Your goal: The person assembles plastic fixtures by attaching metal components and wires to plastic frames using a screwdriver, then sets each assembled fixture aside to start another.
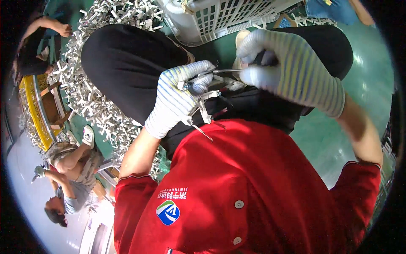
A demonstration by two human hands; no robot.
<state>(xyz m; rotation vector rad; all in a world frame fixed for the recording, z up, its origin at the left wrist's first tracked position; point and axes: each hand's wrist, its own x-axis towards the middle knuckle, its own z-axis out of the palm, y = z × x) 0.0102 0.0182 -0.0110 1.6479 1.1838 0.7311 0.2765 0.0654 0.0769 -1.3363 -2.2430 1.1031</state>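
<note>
left hand (179, 99) fingers clamped on a small metal bracket (207, 99); right hand (292, 67) (gloved too) fingers closed around a thin tool (226, 71) touching it, above the lap.

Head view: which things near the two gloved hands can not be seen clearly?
- Tool in the right hand: its handle is hidden inside the glove; only a thin metal tip shows.
- Small metal part in the left hand: half covered by the fingers, its shape is unclear.
- White crate: cut off by the top edge.
</note>
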